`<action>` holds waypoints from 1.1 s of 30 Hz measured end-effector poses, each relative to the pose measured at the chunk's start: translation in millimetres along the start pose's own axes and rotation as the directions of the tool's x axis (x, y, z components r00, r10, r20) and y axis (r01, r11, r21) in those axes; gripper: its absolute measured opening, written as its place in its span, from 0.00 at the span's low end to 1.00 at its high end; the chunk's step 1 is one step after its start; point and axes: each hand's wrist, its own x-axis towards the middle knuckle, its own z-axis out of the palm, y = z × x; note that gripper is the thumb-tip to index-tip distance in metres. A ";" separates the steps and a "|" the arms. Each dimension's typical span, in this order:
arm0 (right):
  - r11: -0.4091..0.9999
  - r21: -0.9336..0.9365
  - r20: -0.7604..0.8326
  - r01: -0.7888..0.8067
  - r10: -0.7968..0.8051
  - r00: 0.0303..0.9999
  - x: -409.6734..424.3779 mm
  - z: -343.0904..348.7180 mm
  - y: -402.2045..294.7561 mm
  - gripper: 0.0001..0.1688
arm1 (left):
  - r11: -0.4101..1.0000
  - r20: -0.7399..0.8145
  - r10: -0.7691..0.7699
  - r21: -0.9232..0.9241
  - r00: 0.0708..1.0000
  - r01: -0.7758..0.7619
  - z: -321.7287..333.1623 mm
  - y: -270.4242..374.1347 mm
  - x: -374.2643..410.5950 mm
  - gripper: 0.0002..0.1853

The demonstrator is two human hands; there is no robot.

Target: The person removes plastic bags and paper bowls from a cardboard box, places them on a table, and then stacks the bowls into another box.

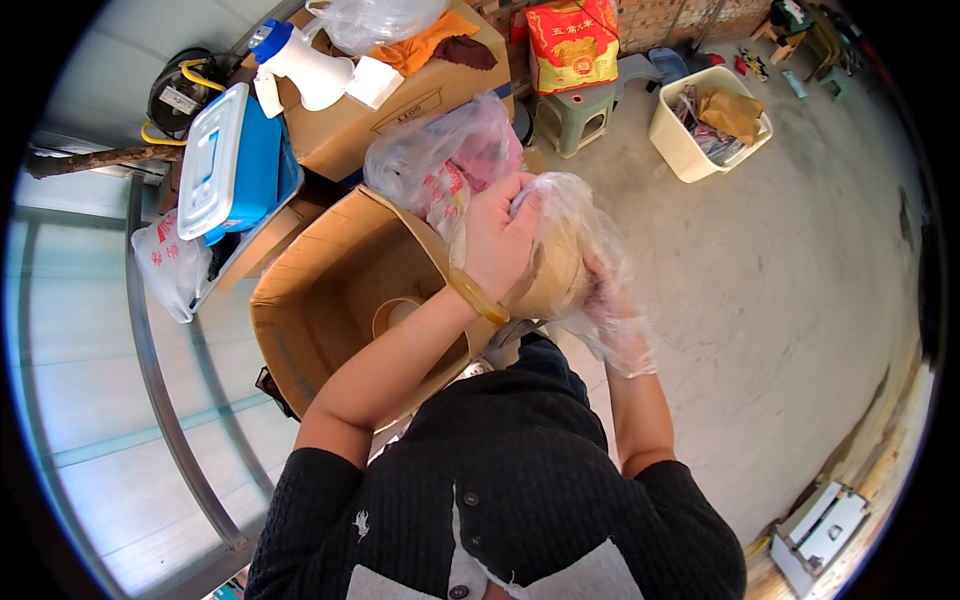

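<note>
My left hand [501, 232], with a yellowish bangle on its wrist, pinches the gathered edge of a clear plastic bag [574, 195]. My right hand [606, 296] is covered by the same thin film, which hangs down to its wrist. Between both hands sits a rounded tan item [559, 262] wrapped in the bag; what it is cannot be made out. Below and to the left stands an open cardboard box [322, 277]. At its bottom is a pale round cylinder-like object [394, 315], partly hidden by my left forearm.
Beyond the box are a filled plastic bag [420, 161], a large closed carton [412, 112] bearing a white megaphone [315, 75], and a blue lidded container [255, 169]. Farther off stand a green stool [574, 120] holding a red-and-yellow sack [574, 45], and a cream bin [675, 146].
</note>
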 end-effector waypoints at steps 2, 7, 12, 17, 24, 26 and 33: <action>0.996 -0.067 0.028 0.052 -0.050 0.998 -7.4 0.5 -5.6 0.34 | 0.996 -0.015 -0.010 -0.090 1.000 0.009 -16.2 0.9 23.3 0.06; 0.970 0.227 -0.065 -0.085 0.102 0.993 -33.2 -118.9 12.2 0.29 | 0.853 -0.192 -0.313 -0.488 0.930 0.186 -95.8 37.8 114.6 0.04; 0.971 0.105 -0.465 0.217 -0.144 0.873 -84.6 -178.8 15.7 0.32 | 0.911 -0.766 0.049 -0.229 0.641 -0.343 -183.4 45.4 184.5 0.16; 0.938 0.088 -0.603 0.336 -0.218 0.768 -134.1 -197.2 -0.7 0.34 | 0.700 -0.011 0.536 0.566 0.844 -0.437 -147.1 -13.7 160.8 0.18; 0.954 -0.034 -0.545 0.297 -0.266 0.795 -128.5 -164.9 -16.0 0.37 | 0.532 0.074 -0.129 0.847 0.989 0.006 -206.7 -192.1 152.2 0.18; 0.951 -0.043 -0.550 0.306 -0.278 0.788 -126.3 -150.5 -16.9 0.38 | 0.412 -0.042 -0.265 0.899 0.963 0.153 -236.1 -218.7 146.5 0.17; 0.965 0.037 -0.438 0.260 -0.218 0.872 -98.9 -81.2 -18.2 0.39 | 0.215 0.010 -0.834 0.927 0.552 0.308 -347.8 -226.0 114.8 0.20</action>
